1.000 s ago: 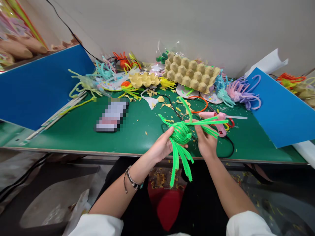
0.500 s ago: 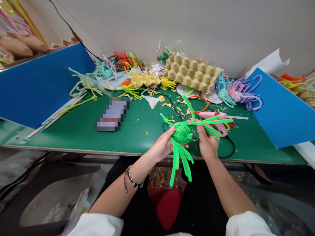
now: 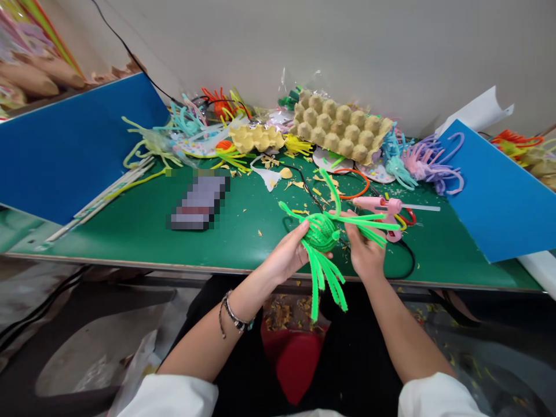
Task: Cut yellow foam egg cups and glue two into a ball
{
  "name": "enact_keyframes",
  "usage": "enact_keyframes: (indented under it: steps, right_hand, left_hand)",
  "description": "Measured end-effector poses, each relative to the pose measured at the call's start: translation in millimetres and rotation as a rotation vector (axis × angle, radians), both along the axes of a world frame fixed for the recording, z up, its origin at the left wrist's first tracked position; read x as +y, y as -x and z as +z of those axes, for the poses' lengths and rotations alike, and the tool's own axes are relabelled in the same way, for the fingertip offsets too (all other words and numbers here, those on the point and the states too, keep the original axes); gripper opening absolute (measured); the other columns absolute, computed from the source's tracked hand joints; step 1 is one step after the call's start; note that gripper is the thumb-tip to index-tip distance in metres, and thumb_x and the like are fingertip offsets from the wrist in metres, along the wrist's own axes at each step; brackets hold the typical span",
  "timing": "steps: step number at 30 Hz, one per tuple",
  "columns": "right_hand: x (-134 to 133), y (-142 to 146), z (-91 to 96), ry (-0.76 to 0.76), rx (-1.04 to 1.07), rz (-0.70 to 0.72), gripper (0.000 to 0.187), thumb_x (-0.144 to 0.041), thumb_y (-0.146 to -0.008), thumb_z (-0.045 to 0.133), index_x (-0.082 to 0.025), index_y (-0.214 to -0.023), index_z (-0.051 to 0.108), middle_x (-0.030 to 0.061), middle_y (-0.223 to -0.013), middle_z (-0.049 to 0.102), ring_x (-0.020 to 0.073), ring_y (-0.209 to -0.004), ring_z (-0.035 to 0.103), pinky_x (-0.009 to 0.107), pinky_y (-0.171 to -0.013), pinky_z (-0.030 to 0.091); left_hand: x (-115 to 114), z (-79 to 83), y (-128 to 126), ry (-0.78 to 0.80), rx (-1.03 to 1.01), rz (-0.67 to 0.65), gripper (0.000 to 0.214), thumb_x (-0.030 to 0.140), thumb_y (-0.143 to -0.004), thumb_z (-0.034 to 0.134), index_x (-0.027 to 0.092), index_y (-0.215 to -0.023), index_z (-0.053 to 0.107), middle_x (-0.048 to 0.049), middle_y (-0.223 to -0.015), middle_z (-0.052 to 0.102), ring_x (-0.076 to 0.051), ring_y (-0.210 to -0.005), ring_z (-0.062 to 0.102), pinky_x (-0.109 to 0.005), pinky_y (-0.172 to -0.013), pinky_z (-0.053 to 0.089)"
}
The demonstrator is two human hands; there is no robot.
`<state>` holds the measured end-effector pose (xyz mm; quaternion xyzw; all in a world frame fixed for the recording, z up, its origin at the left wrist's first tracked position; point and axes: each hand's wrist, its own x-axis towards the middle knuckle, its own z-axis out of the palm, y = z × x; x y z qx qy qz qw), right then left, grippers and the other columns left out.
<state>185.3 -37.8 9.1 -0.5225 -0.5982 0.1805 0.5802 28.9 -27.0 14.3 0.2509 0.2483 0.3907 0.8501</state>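
Note:
A bright green pipe-cleaner craft [image 3: 322, 231], a small wrapped dome with long fuzzy legs, is held over the front edge of the green table [image 3: 130, 237]. My left hand [image 3: 286, 256] grips the dome from the left, thumb on top. My right hand [image 3: 365, 250] pinches legs on its right side. Some legs hang down past the table edge; others stick out to the right and upward.
A pink glue gun [image 3: 382, 209] with a black cord lies just behind my right hand. Egg cartons [image 3: 339, 128], coloured pipe-cleaner crafts [image 3: 428, 162] and scraps crowd the back. Blue boards [image 3: 73, 145] stand on both sides. A blurred flat object [image 3: 197, 202] lies left of centre.
The hanging green legs have swung slightly to the right and bunched closer. Both hands stay on the craft in nearly the same place.

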Motion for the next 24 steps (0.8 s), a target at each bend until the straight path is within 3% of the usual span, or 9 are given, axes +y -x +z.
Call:
enact_keyframes:
  steps: [5, 8, 11, 13, 17, 22, 24]
  right_hand:
    - [3, -3, 1.1, -0.013, -0.036, 0.183, 0.032, -0.048, -0.09, 0.052, -0.027, -0.092, 0.077, 0.003, -0.101, 0.077, 0.0239, -0.103, 0.07, 0.045, -0.109, 0.042]
    - [6, -6, -4.0, 0.023, 0.046, 0.307, 0.036, -0.053, -0.09, 0.05, -0.029, -0.104, 0.074, 0.0033, -0.114, 0.073, 0.0245, -0.114, 0.065, 0.045, -0.113, 0.037]
    - [10, -5, -12.6, 0.112, 0.221, 0.526, 0.06, -0.069, -0.081, 0.052, -0.03, -0.125, 0.062, 0.0053, -0.134, 0.062, 0.0276, -0.13, 0.052, 0.046, -0.113, 0.038]
    - [12, -2, -16.5, 0.184, 0.235, 0.625, 0.078, -0.073, -0.069, 0.063, -0.03, -0.134, 0.055, 0.0067, -0.143, 0.053, 0.0294, -0.137, 0.044, 0.046, -0.114, 0.035]
    - [15, 9, -17.6, 0.265, 0.189, 0.685, 0.083, -0.069, -0.06, 0.073, -0.03, -0.132, 0.056, 0.0071, -0.143, 0.051, 0.029, -0.142, 0.035, 0.044, -0.12, 0.023]
    - [20, 16, -19.7, 0.288, 0.529, 0.798, 0.091, -0.076, -0.059, 0.068, -0.031, -0.136, 0.049, 0.0067, -0.14, 0.053, 0.0264, -0.136, 0.045, 0.044, -0.113, 0.037]
    - [22, 19, -21.4, 0.293, 0.517, 0.761, 0.088, -0.072, -0.057, 0.072, -0.029, -0.131, 0.053, 0.0073, -0.136, 0.056, 0.026, -0.13, 0.05, 0.043, -0.111, 0.039]
  left_hand:
    - [1, -0.9, 2, 0.011, -0.002, 0.031, 0.026, 0.034, -0.094, 0.051, 0.013, -0.091, 0.066, -0.0042, -0.071, 0.074, -0.017, -0.056, 0.069, -0.029, -0.061, 0.056]
    - [3, -1.5, 2, 0.02, -0.021, 0.049, 0.025, 0.035, -0.093, 0.053, 0.014, -0.094, 0.066, -0.0032, -0.074, 0.074, -0.017, -0.059, 0.069, -0.03, -0.066, 0.057]
    - [6, -0.6, -1, 0.069, -0.036, 0.095, 0.035, 0.036, -0.098, 0.041, 0.013, -0.093, 0.067, -0.0041, -0.072, 0.074, -0.017, -0.063, 0.071, -0.029, -0.072, 0.056]
    - [8, 0.8, -4, 0.12, -0.055, 0.157, 0.04, 0.037, -0.1, 0.036, 0.013, -0.096, 0.068, -0.0057, -0.077, 0.075, -0.016, -0.07, 0.072, -0.028, -0.076, 0.055]
    - [7, 6.9, -8, 0.207, -0.121, 0.283, 0.039, 0.039, -0.099, 0.038, 0.013, -0.103, 0.067, -0.0056, -0.085, 0.075, -0.015, -0.079, 0.072, -0.025, -0.081, 0.052]
    - [5, 15.9, -7, 0.273, -0.221, 0.434, 0.037, 0.039, -0.099, 0.039, 0.015, -0.092, 0.066, -0.0014, -0.08, 0.074, -0.011, -0.071, 0.068, -0.024, -0.081, 0.053]
    - [6, 16.6, -9, 0.255, -0.229, 0.435, 0.04, 0.043, -0.099, 0.037, 0.016, -0.093, 0.066, -0.0023, -0.08, 0.074, -0.011, -0.073, 0.069, -0.025, -0.082, 0.053]
